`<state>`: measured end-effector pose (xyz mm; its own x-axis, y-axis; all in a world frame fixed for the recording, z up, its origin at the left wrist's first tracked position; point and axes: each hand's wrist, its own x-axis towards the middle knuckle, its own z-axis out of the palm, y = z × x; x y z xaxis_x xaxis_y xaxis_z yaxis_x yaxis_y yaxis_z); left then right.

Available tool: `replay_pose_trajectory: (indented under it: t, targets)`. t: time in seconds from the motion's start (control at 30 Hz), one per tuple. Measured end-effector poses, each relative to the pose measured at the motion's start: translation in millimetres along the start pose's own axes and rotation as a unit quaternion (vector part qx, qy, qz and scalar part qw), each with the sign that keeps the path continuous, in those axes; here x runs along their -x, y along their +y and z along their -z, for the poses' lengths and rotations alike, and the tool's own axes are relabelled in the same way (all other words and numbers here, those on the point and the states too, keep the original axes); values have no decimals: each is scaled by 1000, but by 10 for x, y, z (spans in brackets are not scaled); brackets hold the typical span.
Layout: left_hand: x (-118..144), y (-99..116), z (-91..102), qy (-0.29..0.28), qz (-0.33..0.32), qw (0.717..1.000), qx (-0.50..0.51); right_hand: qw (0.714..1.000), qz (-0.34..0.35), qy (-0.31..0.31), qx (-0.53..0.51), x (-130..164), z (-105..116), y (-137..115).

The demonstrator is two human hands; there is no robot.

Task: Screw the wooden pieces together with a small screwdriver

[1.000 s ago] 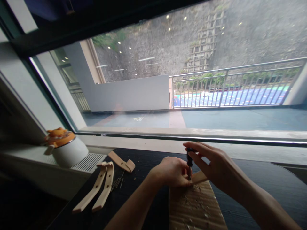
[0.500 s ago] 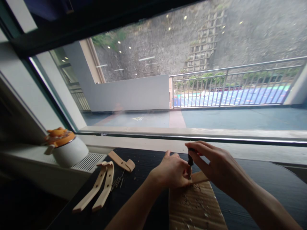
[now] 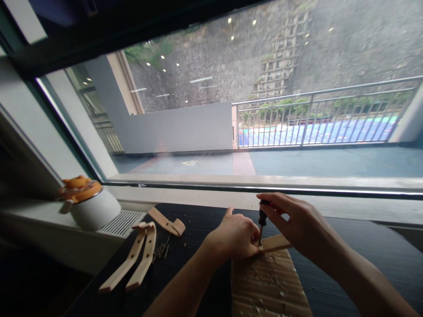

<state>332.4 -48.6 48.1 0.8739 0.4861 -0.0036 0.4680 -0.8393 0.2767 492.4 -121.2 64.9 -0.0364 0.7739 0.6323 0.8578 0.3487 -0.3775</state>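
Between the thumb and fingers of my right hand (image 3: 294,215) is the dark handle of a screwdriver (image 3: 262,215). It stands almost upright, its shaft reaching down to a pale wooden piece (image 3: 276,242). My left hand (image 3: 235,235) is curled around the left end of that piece and hides it, close to the screwdriver's tip. Whether a screw sits under the tip I cannot tell. Beneath the piece lies a ridged cardboard sheet (image 3: 264,281) with scattered bits on it. To the left, a small pile of screws (image 3: 161,252) rests on the black table (image 3: 185,281).
Two bent wooden pieces with holes (image 3: 123,266) (image 3: 141,266) lie side by side on the left. A third curved piece (image 3: 161,220) is behind them. A white pot with an orange lid (image 3: 94,209) stands on the sill by the window.
My right hand has shifted slightly on the screwdriver handle, and more of the shaft shows now. The left hand stays on the wooden piece. The view has moved a little.
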Motion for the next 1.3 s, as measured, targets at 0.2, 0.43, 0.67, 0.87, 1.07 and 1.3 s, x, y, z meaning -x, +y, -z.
replay_pose_trajectory:
  t: [0.2,0.43,0.67,0.87,1.07,1.3]
  targets:
    - [-6,-5,4,10,-6,999,39,1000,27,-7,12,18,9,-90]
    - [-45,-14,-62,27,-12,999,42,999,37,-19,-29,28,37,-141]
    - [-40,2,-41,5,-1,999,43,999,5,-17,-39,20,34,-64]
    - [-44,3,-42,3,8,999,51,1000,-5,-3,-2,26,40,-67]
    - [-38,-3,-65,16,-10,998,59,999,26,-10,-17,22,9,-121]
    - [-46,2,-52,5,-1,999,48,999,30,-7,-15,15,9,-82]
